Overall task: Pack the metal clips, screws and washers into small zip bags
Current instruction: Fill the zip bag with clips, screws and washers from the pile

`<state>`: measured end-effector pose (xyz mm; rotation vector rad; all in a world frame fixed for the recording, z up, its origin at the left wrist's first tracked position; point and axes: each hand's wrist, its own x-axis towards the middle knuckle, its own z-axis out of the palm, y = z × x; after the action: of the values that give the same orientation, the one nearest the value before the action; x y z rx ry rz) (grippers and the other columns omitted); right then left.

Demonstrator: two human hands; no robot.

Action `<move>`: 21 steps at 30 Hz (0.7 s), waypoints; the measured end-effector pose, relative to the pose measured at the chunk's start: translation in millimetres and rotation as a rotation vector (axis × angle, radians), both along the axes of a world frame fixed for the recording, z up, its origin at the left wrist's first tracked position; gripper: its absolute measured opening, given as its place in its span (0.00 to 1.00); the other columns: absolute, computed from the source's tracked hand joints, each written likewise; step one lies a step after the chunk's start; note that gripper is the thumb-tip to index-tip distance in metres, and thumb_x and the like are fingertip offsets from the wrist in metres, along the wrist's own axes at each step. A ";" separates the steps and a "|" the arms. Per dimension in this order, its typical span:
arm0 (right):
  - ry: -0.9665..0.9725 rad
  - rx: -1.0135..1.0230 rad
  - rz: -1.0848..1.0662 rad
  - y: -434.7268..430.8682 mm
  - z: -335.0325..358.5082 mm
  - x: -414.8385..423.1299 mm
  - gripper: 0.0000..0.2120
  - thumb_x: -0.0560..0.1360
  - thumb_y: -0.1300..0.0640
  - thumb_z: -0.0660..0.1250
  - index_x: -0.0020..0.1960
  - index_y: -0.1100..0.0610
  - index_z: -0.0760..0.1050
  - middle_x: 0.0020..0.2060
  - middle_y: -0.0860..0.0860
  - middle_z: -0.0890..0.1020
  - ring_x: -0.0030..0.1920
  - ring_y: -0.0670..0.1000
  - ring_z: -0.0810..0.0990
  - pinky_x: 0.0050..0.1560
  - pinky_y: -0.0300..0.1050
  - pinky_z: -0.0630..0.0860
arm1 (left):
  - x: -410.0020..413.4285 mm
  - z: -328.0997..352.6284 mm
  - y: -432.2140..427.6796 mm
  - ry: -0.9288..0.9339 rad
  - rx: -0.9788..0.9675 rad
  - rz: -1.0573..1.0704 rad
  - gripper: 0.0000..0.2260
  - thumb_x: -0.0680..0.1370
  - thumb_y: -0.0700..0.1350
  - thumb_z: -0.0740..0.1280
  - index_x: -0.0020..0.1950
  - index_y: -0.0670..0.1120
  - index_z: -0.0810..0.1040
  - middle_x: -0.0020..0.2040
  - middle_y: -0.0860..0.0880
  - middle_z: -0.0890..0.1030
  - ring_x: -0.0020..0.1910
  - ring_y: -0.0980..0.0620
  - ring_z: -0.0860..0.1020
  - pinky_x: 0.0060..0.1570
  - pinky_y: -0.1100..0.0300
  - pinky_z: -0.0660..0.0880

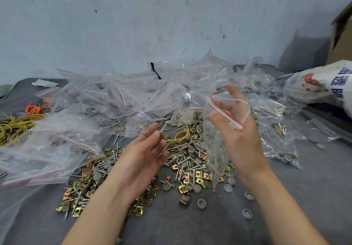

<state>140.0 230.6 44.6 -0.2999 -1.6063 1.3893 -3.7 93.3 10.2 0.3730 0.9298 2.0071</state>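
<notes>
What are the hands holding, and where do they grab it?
The right hand holds a small zip bag by its open mouth. The left hand seems to pinch screws at its fingertips.

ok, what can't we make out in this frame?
Head view:
Left hand: whether it pinches anything; its fingers hide that.
Bag in right hand: contents count; creased film blurs it.
Box: cut off by the right edge.
Bag pile: covers parts beneath.
</notes>
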 end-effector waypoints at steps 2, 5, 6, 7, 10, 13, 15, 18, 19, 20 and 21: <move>0.006 0.005 0.003 1.2 -0.3 -0.9 0.11 0.80 0.63 0.69 0.61 0.64 0.77 0.70 0.35 0.70 0.53 0.31 0.79 0.52 0.25 0.72 | 0.0 0.4 1.1 0.001 0.028 -0.014 0.15 0.74 0.38 0.68 0.59 0.48 0.79 0.44 0.50 0.81 0.37 0.55 0.79 0.37 0.60 0.79; 0.022 0.009 0.016 0.3 -0.4 -2.8 0.19 0.80 0.63 0.69 0.70 0.60 0.72 0.58 0.28 0.78 0.54 0.34 0.80 0.52 0.26 0.72 | 0.4 1.5 1.4 -0.028 0.118 -0.049 0.14 0.76 0.38 0.65 0.60 0.49 0.78 0.42 0.51 0.78 0.36 0.56 0.77 0.40 0.59 0.78; 0.026 0.008 0.021 0.1 -0.7 -3.1 0.19 0.80 0.63 0.69 0.69 0.56 0.72 0.60 0.31 0.78 0.53 0.34 0.80 0.52 0.27 0.73 | 0.8 1.3 1.1 -0.057 0.162 -0.072 0.13 0.77 0.38 0.64 0.61 0.49 0.77 0.42 0.52 0.77 0.36 0.56 0.77 0.41 0.59 0.78; 0.028 0.003 0.026 -0.5 -0.6 -3.0 0.18 0.80 0.63 0.69 0.68 0.53 0.72 0.63 0.35 0.78 0.53 0.35 0.81 0.52 0.27 0.73 | 1.3 1.1 0.7 -0.092 0.209 -0.104 0.13 0.78 0.38 0.62 0.61 0.49 0.77 0.41 0.53 0.76 0.35 0.56 0.76 0.42 0.58 0.77; 0.029 0.001 0.011 0.1 -2.6 -3.1 0.14 0.80 0.63 0.69 0.64 0.58 0.75 0.68 0.35 0.74 0.52 0.33 0.80 0.51 0.27 0.74 | 0.9 -1.2 -0.8 -0.142 0.296 -0.180 0.12 0.80 0.38 0.60 0.60 0.49 0.76 0.41 0.53 0.74 0.35 0.56 0.75 0.44 0.57 0.76; 0.023 -0.001 0.020 2.6 -5.0 -3.8 0.16 0.80 0.63 0.69 0.66 0.61 0.74 0.61 0.26 0.75 0.51 0.33 0.80 0.51 0.28 0.74 | -1.1 -3.8 -0.6 -0.135 0.287 -0.180 0.12 0.79 0.39 0.62 0.61 0.49 0.76 0.41 0.53 0.75 0.36 0.56 0.75 0.45 0.57 0.76; 0.009 0.011 0.024 2.9 -4.8 -3.4 0.17 0.80 0.64 0.68 0.68 0.65 0.73 0.56 0.22 0.75 0.52 0.32 0.80 0.51 0.27 0.73 | -2.2 -4.5 1.0 -0.130 0.262 -0.154 0.13 0.79 0.39 0.62 0.61 0.49 0.76 0.41 0.53 0.75 0.36 0.56 0.76 0.43 0.57 0.77; -0.004 0.027 0.033 2.6 -5.2 -3.9 0.19 0.80 0.66 0.67 0.69 0.69 0.70 0.51 0.19 0.75 0.52 0.26 0.77 0.49 0.22 0.71 | -3.1 -2.4 3.4 -0.115 0.220 -0.110 0.12 0.78 0.39 0.63 0.60 0.49 0.77 0.41 0.52 0.76 0.34 0.57 0.76 0.40 0.58 0.78; -0.004 0.027 0.034 2.4 -5.2 -3.9 0.20 0.80 0.66 0.67 0.70 0.69 0.70 0.50 0.18 0.75 0.52 0.26 0.77 0.49 0.22 0.71 | -3.0 -1.1 3.5 -0.102 0.213 -0.104 0.11 0.78 0.39 0.64 0.59 0.49 0.77 0.41 0.51 0.76 0.34 0.57 0.76 0.39 0.58 0.78; -0.002 0.025 0.036 3.0 -5.7 -4.4 0.21 0.79 0.66 0.67 0.71 0.69 0.69 0.49 0.18 0.75 0.52 0.26 0.77 0.48 0.22 0.71 | -2.7 0.1 3.1 -0.088 0.208 -0.101 0.11 0.78 0.39 0.64 0.58 0.49 0.77 0.42 0.50 0.77 0.35 0.57 0.76 0.40 0.59 0.78; -0.002 0.023 0.036 2.8 -6.2 -4.4 0.22 0.79 0.66 0.67 0.71 0.68 0.69 0.48 0.19 0.75 0.52 0.26 0.77 0.48 0.22 0.71 | -2.5 1.1 2.3 -0.078 0.202 -0.097 0.10 0.78 0.39 0.64 0.57 0.48 0.77 0.43 0.49 0.77 0.36 0.56 0.77 0.40 0.58 0.79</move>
<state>135.5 233.4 38.4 -0.2599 -1.6351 1.3968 -6.2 95.5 11.3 0.4398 0.6502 2.0165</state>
